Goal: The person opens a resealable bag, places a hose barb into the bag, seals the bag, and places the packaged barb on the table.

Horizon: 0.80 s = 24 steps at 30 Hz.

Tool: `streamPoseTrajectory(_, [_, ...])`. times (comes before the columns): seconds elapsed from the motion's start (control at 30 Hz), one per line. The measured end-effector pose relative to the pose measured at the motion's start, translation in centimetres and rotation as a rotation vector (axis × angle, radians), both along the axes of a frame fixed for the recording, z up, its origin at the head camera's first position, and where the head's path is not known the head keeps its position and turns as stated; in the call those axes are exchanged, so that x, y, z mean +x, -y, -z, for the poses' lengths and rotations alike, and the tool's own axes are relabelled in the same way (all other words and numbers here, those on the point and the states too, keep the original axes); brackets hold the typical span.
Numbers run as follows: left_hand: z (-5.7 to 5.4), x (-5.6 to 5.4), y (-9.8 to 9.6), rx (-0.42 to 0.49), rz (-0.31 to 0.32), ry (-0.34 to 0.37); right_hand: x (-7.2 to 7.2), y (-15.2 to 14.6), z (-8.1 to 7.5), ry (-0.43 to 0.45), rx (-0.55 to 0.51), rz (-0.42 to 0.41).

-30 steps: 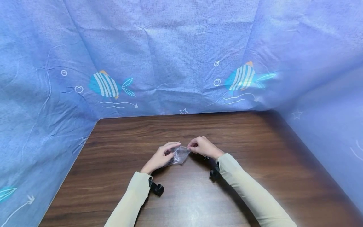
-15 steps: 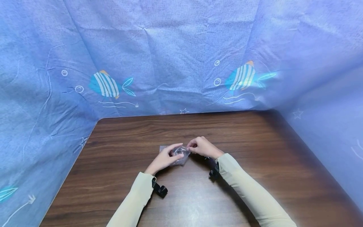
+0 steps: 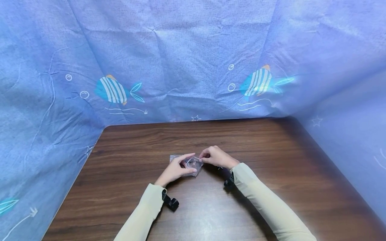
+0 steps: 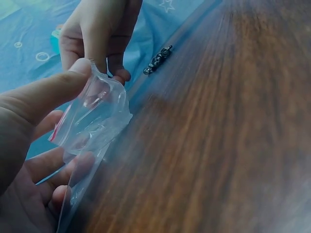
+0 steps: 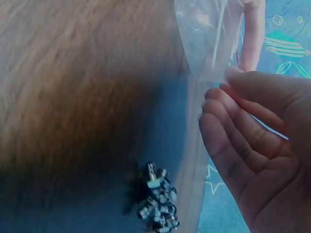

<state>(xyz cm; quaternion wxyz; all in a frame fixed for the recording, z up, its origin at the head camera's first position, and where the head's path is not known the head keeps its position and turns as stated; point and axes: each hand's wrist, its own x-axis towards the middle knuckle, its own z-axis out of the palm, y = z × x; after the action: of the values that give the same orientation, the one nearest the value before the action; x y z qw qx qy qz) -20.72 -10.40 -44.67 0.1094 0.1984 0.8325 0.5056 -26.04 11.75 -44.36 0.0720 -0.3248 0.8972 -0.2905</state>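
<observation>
A clear plastic zip bag [image 3: 194, 163] with a red strip along its edge stands between the two hands near the middle of the table, its mouth spread apart. My left hand [image 3: 175, 169] holds it from the left, thumb [image 4: 63, 90] at the rim and fingers behind the film. At the opposite corner of the mouth, my right hand [image 3: 217, 156] pinches the bag between thumb and fingertips. In the right wrist view, the bag [image 5: 209, 41] hangs from that pinch. A small pile of shiny silver-and-black metal pieces [image 5: 160, 199] lies on the table by the right wrist.
The dark wood table [image 3: 144, 140] meets a blue cloth with fish prints [image 3: 193, 67] at its back and sides. Each wrist carries a small black camera, the left one [image 3: 171, 202] lower than the right one [image 3: 229, 183].
My left hand has shifted slightly right, and its thumb has come round to the near side of the bag. The bag's mouth stands wider. My right hand has hardly moved.
</observation>
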Motion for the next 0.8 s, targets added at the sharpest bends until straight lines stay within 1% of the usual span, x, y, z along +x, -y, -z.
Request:
streamPoseTrajectory(0.07, [-0.2, 0.1, 0.0, -0.003, 0.006, -0.012, -0.1, -0.2, -0.1, -0.007, 0.003, -0.022])
streamPoseTrajectory(0.23, [-0.1, 0.1, 0.1, -0.006, 0.018, -0.032, -0.4, -0.9, -0.6, -0.044, 0.005, -0.067])
streamPoseTrajectory(0.47, [4.1, -1.9, 0.6, -0.016, 0.004, -0.066, -0.8, -2.6, -1.1, -0.056, 0.023, -0.061])
streamPoseTrajectory(0.63, [4.1, -1.8, 0.6, -0.012, 0.004, -0.069, -1.1, -3.9, -1.2, -0.066, 0.067, -0.052])
streamPoseTrajectory(0.8, [4.1, -1.9, 0.7, -0.002, 0.002, -0.066, -1.4, -5.0, -1.1, -0.088, 0.115, -0.053])
